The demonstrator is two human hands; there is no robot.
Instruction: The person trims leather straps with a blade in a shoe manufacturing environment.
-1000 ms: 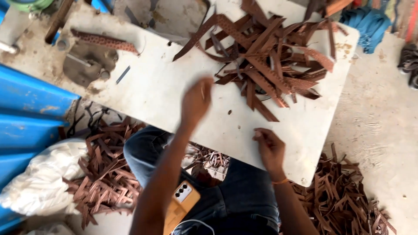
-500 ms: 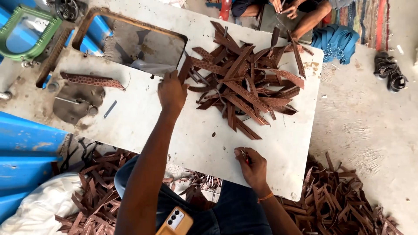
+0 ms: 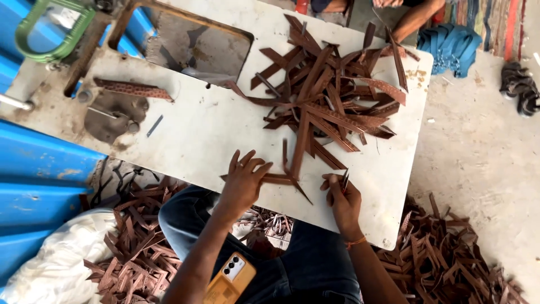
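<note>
My left hand rests near the front edge of the white table, fingers spread over one end of a brown leather strip that it holds down. My right hand is a little to the right, closed around a small dark metal tool whose tip points up at the strip's other end. A big loose pile of brown leather strips lies just beyond both hands, on the far right half of the table.
A rectangular cut-out opens in the table's far left. Strip scraps cover the floor at left and right. A phone in an orange case lies on my lap. Another person's arm reaches in at the top.
My left hand has drawn back from the pile to the near edge, bringing one strip with it. My right hand has stayed by the front edge with its tool.
</note>
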